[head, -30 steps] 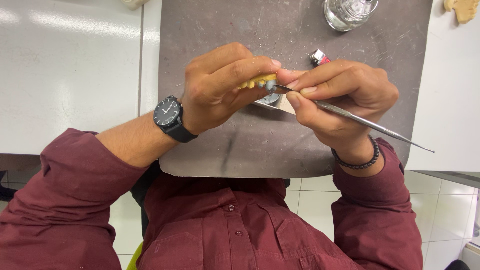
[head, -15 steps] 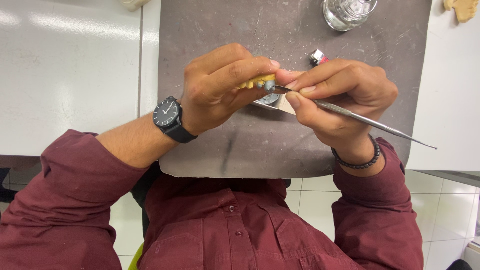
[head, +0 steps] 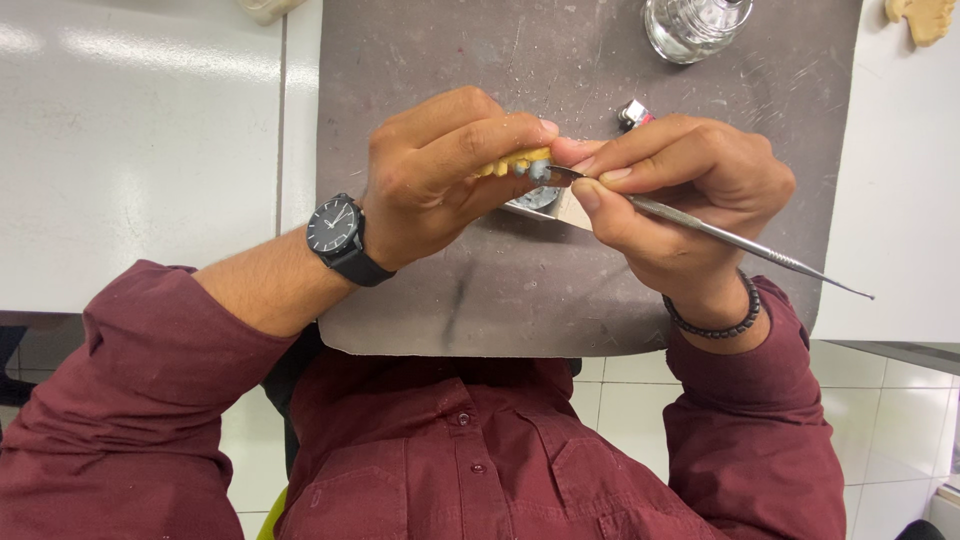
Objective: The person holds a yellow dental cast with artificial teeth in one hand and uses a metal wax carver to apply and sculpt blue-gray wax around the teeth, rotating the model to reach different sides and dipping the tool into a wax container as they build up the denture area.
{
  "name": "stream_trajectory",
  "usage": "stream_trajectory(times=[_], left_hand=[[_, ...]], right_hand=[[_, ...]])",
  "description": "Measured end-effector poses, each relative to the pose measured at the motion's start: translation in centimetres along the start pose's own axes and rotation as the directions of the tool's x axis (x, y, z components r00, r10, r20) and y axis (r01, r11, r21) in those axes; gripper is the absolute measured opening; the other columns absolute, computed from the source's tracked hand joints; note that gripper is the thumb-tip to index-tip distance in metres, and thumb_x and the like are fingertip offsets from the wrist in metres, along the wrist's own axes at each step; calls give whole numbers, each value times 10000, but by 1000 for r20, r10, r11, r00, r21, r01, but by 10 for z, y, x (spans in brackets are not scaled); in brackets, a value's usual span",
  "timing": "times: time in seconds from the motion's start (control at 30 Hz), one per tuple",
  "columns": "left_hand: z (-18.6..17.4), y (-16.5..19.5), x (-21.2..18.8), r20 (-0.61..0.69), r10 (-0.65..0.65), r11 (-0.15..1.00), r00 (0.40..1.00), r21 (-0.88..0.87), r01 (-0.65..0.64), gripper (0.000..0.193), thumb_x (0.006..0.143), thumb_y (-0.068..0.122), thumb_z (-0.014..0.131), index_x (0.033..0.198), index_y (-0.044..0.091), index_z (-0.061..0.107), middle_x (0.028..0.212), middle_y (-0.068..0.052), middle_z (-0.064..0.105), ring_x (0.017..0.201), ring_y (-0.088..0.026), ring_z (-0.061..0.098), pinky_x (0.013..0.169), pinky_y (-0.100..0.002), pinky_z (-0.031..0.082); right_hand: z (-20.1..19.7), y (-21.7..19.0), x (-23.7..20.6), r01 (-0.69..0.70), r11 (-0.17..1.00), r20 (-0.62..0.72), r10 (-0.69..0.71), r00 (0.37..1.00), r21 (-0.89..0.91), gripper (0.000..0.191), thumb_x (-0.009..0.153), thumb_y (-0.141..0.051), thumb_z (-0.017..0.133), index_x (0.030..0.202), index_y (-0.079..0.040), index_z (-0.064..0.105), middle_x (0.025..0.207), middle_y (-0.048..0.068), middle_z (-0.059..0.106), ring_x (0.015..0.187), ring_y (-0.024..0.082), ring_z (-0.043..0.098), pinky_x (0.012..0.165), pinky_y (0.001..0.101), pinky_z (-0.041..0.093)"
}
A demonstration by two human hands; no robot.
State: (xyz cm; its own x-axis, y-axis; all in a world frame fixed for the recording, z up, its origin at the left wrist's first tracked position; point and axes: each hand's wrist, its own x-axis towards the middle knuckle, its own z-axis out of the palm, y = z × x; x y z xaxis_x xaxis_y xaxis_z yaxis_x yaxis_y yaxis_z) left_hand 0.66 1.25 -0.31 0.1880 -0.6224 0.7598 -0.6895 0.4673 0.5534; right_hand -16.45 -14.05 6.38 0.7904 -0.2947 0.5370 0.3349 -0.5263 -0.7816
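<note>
- A person in a maroon shirt works over a grey mat on a white worktop, both hands raised close together above it.
- The left hand, wristwatch on its wrist, is clamped around a small yellow piece, mostly hidden by the fingers.
- The right hand pinches a slim metal tool, its tip touching the piece.
- By the look of it, the shaping is under way; how much remains cannot be told.
- A glass jar stands at the mat's far edge.
</note>
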Motion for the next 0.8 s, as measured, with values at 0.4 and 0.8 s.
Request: stream_trajectory(times=[0.4,0.8], left_hand=[[6,-3,0,-32,24,1000,999,0,-24,396,1019,107,885,1327,119,637,1073,-32,703,906,-144,712,733,-277,577],[5,-11,13,40,-185,969,982,-161,189,291,1016,109,891,1175,74,649,1067,-40,751,970,-140,774,832,-250,635]], right_hand=[[-1,-1,3,32,997,35,-30,999,-65,224,840,142,767,811,30,575,866,198,705,885,289,770,738,305,652],[2,27,-5,-96,983,-42,104,994,159,199,1008,84,765,950,30,582,999,177,719,987,219,761,851,266,636]])
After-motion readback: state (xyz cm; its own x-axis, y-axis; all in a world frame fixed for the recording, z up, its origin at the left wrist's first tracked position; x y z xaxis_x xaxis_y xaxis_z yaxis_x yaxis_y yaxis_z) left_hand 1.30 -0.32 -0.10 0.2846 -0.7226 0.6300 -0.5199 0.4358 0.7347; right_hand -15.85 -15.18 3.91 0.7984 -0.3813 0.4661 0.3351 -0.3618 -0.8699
